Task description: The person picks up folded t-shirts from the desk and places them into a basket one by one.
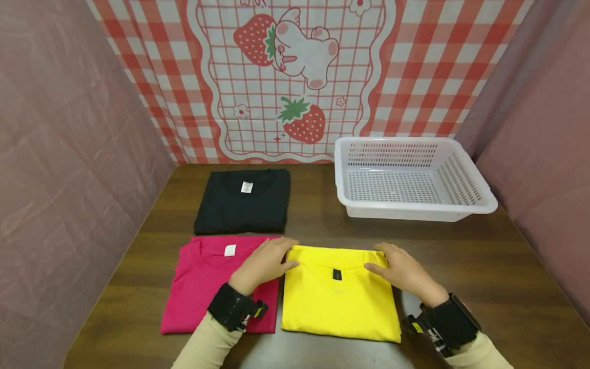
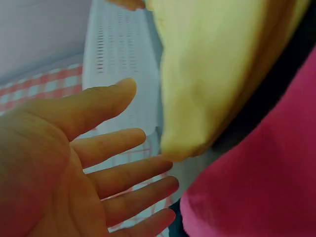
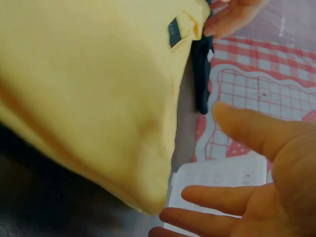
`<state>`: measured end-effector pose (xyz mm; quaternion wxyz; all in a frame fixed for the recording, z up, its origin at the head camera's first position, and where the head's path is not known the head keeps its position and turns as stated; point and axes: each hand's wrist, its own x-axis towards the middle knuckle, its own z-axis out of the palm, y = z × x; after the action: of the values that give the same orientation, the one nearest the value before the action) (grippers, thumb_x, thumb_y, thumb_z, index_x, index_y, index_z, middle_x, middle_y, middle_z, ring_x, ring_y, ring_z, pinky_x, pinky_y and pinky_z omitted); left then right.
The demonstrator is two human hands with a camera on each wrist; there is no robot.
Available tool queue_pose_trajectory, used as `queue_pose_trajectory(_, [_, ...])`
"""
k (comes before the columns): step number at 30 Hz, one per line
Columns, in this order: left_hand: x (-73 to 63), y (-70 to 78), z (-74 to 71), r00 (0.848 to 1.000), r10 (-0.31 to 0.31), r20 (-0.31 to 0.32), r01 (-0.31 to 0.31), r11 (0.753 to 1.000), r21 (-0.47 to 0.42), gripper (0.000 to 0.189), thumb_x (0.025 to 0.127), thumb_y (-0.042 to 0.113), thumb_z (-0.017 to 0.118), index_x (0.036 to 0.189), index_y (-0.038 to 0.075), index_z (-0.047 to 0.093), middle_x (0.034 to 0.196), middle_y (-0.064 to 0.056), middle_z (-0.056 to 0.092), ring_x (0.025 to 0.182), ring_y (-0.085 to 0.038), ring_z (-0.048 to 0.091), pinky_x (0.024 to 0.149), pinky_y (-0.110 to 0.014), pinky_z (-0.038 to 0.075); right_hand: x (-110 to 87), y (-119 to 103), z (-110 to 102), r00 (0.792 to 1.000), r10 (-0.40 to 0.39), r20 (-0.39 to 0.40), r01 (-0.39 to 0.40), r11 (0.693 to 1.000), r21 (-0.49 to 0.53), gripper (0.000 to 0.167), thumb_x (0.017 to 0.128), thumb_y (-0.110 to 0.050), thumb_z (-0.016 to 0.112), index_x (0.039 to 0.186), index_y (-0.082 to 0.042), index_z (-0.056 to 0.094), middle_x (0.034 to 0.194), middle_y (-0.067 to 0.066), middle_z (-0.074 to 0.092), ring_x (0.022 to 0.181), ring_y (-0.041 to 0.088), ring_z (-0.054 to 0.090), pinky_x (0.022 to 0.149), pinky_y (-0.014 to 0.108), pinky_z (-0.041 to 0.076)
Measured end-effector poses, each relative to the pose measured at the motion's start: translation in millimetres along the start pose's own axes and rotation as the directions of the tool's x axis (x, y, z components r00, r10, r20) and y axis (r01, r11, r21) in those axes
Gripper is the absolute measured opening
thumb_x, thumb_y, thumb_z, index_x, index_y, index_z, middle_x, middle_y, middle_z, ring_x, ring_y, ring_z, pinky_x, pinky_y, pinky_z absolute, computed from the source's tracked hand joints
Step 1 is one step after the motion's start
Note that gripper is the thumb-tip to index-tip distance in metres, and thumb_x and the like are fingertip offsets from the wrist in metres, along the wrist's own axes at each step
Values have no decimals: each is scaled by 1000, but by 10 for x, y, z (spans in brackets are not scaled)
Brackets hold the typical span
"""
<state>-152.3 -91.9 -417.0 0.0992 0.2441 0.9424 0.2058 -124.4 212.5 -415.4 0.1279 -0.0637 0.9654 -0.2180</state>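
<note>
A folded yellow T-shirt (image 1: 341, 305) with a black neck label lies flat on the table, front and centre. At its upper left corner is my left hand (image 1: 267, 260), fingers straight and spread; in the left wrist view a fingertip meets the yellow cloth (image 2: 197, 89). My right hand (image 1: 407, 270) is at the upper right corner, its fingers extended beside the cloth in the right wrist view, gripping nothing. Under my left forearm lies a folded pink T-shirt (image 1: 203, 292) with a white label. Behind that one is a folded black T-shirt (image 1: 239, 210).
A white perforated plastic basket (image 1: 417, 210) stands at the back right of the brown wooden table (image 1: 498, 287). A red-and-white checked cloth (image 1: 424, 66) with strawberries hangs along the back. Pinkish drapes (image 1: 69, 154) flank both sides.
</note>
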Motion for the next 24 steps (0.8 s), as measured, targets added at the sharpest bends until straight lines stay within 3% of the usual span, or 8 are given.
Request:
queue_pose_trajectory(6, [243,8,67,998,-31,63,25,995,94,51,88,30,68,132,6,57,128,-14,64,117,-31,57,105,-47,45,148,46,25,996,38,78,-36,999,-17,73,89,-32,68,138,14,39,138,36,45,126,51,45,103,60,41])
queue_pose_trajectory(11, [308,27,100,996,-51,75,41,989,140,50,87,29,69,130,6,58,124,-15,65,114,-32,59,103,-49,45,206,14,31,993,29,116,-24,999,-44,70,90,-30,67,138,13,40,138,36,45,127,51,44,104,59,42])
queue_pose_trajectory(19, [337,60,137,997,-44,56,35,988,151,48,87,28,70,126,2,60,122,-18,64,111,-32,59,100,-49,47,240,1,47,997,19,77,-13,997,-75,64,86,-24,72,133,11,47,131,34,51,121,51,46,100,58,44])
queue_pose_trajectory(24, [361,49,166,999,-5,36,-1,987,163,44,85,27,73,118,0,65,111,-17,65,99,-27,59,91,-44,52,280,23,49,999,18,43,-14,995,-97,56,80,-22,77,121,11,58,113,28,58,102,41,52,88,51,49])
